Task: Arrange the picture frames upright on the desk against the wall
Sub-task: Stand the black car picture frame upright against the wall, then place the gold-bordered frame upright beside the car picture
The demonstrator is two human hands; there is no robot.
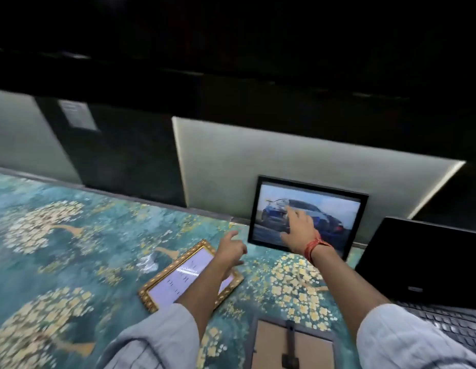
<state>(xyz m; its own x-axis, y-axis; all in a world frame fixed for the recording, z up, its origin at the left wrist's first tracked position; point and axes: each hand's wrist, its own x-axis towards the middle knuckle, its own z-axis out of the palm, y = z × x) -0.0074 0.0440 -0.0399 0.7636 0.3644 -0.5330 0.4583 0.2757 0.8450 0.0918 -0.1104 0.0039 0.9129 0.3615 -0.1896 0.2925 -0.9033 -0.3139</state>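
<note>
A black picture frame [335, 209] with a car photo stands upright at the back of the desk, leaning on the pale wall panel [258, 161]. My right hand [298, 227] is spread open in front of its glass, holding nothing. A gold ornate frame [178, 280] lies flat on the desk, face up. My left hand [231, 251] hovers over its far end with fingers loosely apart, empty. A third frame [271, 342] lies face down near me, its brown back and stand showing.
The desk [85, 249] has a teal cover with gold flower patterns. An open black laptop [423, 262] sits at the right, close beside the black frame. Dark wall panels rise behind the desk at the left.
</note>
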